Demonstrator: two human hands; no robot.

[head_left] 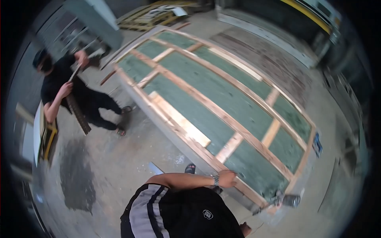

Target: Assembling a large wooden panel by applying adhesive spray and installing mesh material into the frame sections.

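A large wooden frame (206,105) with crosspieces lies over a green panel. My left hand (227,178), with a metal watch at the wrist, is closed on the frame's near edge. My right hand (245,229) shows only in part at the lower edge, beside my dark shirt; its fingers are mostly hidden. At the frame's near right corner rests a dark grey and metal tool (291,200), its kind unclear. A loose pale board (180,121) lies along the left side of the frame.
A co-worker (73,89) in black stands at the left, holding a long dark strip (77,113). Yellow-edged pallets (152,18) lie at the back. Blue gloves or cloth (317,144) hang near the frame's right edge. Another person's or my own sandal (190,168) shows below the frame.
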